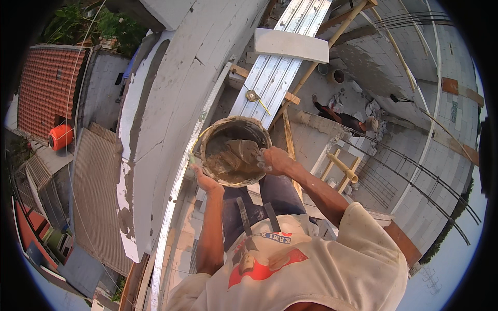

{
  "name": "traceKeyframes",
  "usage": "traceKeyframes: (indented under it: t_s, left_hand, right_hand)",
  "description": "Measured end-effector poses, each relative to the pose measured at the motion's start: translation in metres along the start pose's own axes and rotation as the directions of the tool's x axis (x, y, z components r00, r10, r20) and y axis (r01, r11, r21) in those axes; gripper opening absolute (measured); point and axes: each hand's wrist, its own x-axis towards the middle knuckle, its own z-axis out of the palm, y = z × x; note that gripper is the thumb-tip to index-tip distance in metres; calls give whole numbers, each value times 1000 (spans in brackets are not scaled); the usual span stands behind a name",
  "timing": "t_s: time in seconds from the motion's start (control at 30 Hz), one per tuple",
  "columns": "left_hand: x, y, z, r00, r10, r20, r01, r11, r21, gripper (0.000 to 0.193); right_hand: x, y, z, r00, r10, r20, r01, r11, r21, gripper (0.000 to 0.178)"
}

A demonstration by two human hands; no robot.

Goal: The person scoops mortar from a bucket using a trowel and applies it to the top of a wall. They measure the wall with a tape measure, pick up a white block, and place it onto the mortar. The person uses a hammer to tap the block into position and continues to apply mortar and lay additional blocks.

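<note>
Above the thighs (282,196), the left hand (208,182) holds a likely heavy bucket (226,136), best rim-held, the right hand (278,161) curled, grip unclear.

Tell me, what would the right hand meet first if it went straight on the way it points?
Probably the brown mix in the bucket: the right hand, by its right rim, points left across its mouth. Depth is unclear; it might skim over to the far rim.

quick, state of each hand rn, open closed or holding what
Left hand: at the left side of the bucket; open or closed cannot be told.
Right hand: closed at the right rim; what it grips is unclear.
</note>
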Motion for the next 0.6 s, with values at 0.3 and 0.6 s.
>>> traceKeyframes:
  t_s: [0.3,0.6]
  left_hand:
    - [136,-95,-4,974,-226,20,224,971,81,81]
    - [247,-195,-50,925,-370,-85,374,927,34,82]
  right_hand:
    - [90,129,45,926,72,-371,86,915,394,36]
    - [343,336,92,914,307,-266,-216,923,319,57]
